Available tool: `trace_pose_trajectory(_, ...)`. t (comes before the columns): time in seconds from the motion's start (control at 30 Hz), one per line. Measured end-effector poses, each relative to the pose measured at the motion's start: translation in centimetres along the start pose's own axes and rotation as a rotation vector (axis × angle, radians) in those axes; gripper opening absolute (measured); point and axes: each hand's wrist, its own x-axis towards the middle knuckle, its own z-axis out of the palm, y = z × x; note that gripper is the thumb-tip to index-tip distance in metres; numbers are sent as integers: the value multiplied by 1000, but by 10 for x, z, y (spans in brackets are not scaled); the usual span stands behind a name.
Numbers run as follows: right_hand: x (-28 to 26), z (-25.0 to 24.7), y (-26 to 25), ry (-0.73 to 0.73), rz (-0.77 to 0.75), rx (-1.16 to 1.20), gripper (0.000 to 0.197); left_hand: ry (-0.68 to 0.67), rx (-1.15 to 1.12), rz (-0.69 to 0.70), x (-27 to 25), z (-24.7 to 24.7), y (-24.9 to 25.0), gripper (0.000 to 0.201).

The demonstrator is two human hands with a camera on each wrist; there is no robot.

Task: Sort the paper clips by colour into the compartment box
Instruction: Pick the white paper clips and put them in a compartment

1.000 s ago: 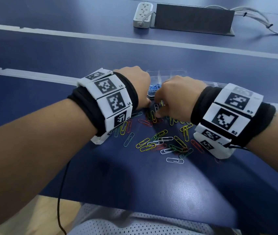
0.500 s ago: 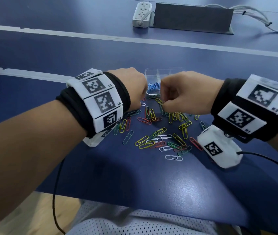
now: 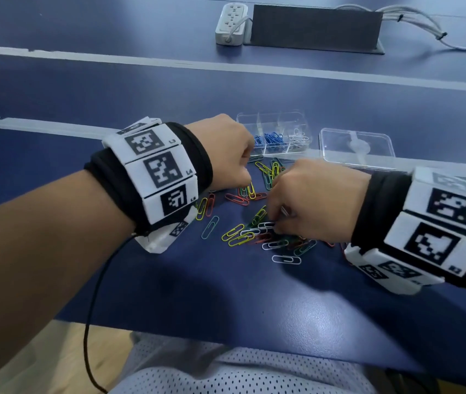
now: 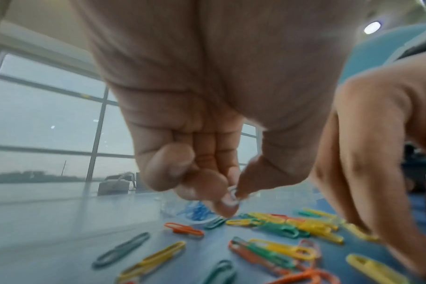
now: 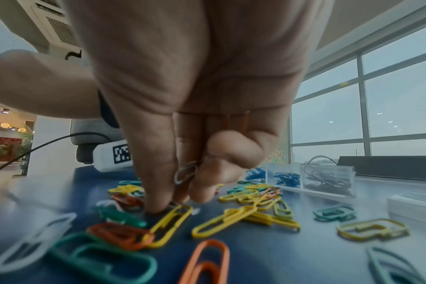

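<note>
Picking white clips out of the mixed pile, one already tucked in each hand.

The loose paper clips (image 3: 257, 223) lie scattered on the near part of the blue table (image 3: 254, 302), just in front of the clear compartment box (image 3: 275, 136), whose cells already hold blue clips (image 3: 268, 138) and, to the right, white ones (image 3: 298, 137). My right hand (image 3: 314, 200) is down in the pile, fingers (image 5: 156, 169) curled with a white clip (image 5: 185, 172) pinched between them while the tips reach for more, I think to save trips. My left hand (image 3: 226, 152), nearer the box, pinches a pale clip (image 4: 232, 193) between thumb and fingertip. The box's lid (image 3: 356, 147) lies off to the right.
</note>
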Motion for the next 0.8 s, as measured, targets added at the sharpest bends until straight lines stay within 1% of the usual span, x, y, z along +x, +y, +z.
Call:
trace_pose_trajectory(0.07,-1,-1,-1,11,17,-13,19,14,-97,22,-4,-2,3,2)
trace_pose_trajectory(0.13,-3,-2,-3,20,26,-25,21,-10,-207,28,-9,0,4,15)
trace_pose_trajectory(0.17,-3,-1,-3,29,28,-24,22,-39,-252,23,-11,0,4,18)
trace_pose_trajectory(0.23,-3,0,-1,59,54,28,22,-156,-368,6,-16,0,5,16)
trace_pose_trajectory(0.3,-4,-2,6,74,146,169,18,-283,-533,-11,-19,1,4,17)
trace_pose_trajectory(0.33,-4,-4,10,54,204,279,14,-320,-603,-24,-19,2,4,15)
trace_pose_trajectory(0.4,-7,-4,18,-26,275,573,10,-358,-704,-48,-21,3,5,7)
trace_pose_trajectory(0.43,-8,-3,22,-61,283,711,14,-364,-726,-59,-21,4,6,12)
trace_pose_trajectory(0.47,-10,-3,25,-85,283,833,17,-359,-702,-67,-20,6,6,15)
trace_pose_trajectory(0.53,-14,0,30,-126,282,1054,22,-304,-538,-46,-20,9,8,20)
trace_pose_trajectory(0.6,-15,5,34,-168,297,1214,28,-231,-353,24,-21,10,11,18)
trace_pose_trajectory(0.67,-17,8,38,-171,331,1301,31,-187,-195,96,-24,13,16,13)
trace_pose_trajectory(0.73,-17,9,38,-155,368,1357,33,-168,-89,143,-24,15,20,15)
trace_pose_trajectory(0.8,-18,8,33,-152,400,1405,30,-154,-14,172,-23,16,22,14)
